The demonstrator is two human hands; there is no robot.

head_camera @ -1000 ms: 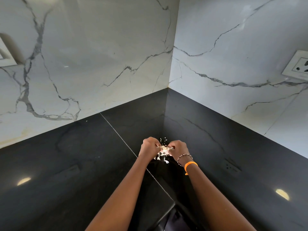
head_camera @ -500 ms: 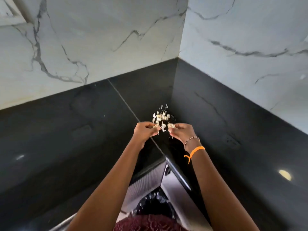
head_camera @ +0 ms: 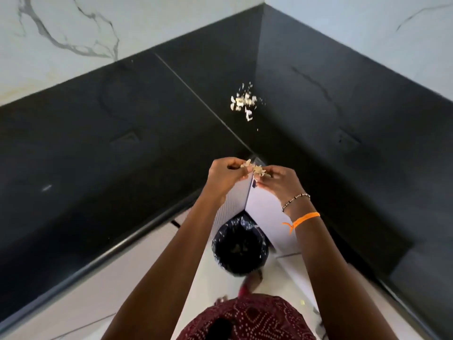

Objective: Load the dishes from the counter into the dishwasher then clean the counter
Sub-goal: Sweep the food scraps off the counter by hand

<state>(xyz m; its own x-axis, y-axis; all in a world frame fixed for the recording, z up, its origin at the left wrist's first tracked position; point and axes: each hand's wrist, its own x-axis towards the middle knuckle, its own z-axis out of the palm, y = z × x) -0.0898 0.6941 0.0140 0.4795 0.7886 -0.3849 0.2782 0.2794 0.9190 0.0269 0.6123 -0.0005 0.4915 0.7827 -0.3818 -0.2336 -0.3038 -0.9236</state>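
A small heap of pale food scraps (head_camera: 244, 101) lies on the black counter (head_camera: 122, 133) near its inner corner. My left hand (head_camera: 224, 176) and my right hand (head_camera: 278, 182) are held together over the counter's inner front corner, each pinching some of the same pale scraps (head_camera: 255, 168) between the fingertips. Both hands are off the counter surface, above the gap in front of it. Straight below them on the floor stands a bin with a black liner (head_camera: 240, 246), with a few scraps inside.
The counter is L-shaped and runs along two marble walls (head_camera: 61, 28). White cabinet fronts (head_camera: 264, 212) meet below the corner. The floor (head_camera: 289, 273) is pale tile. My maroon dotted clothing (head_camera: 247, 317) fills the bottom edge.
My hands gathered scraps from the heap and drew back toward me to the counter's edge, leaving part of the heap behind. The view has tilted down, bringing the bin into sight.
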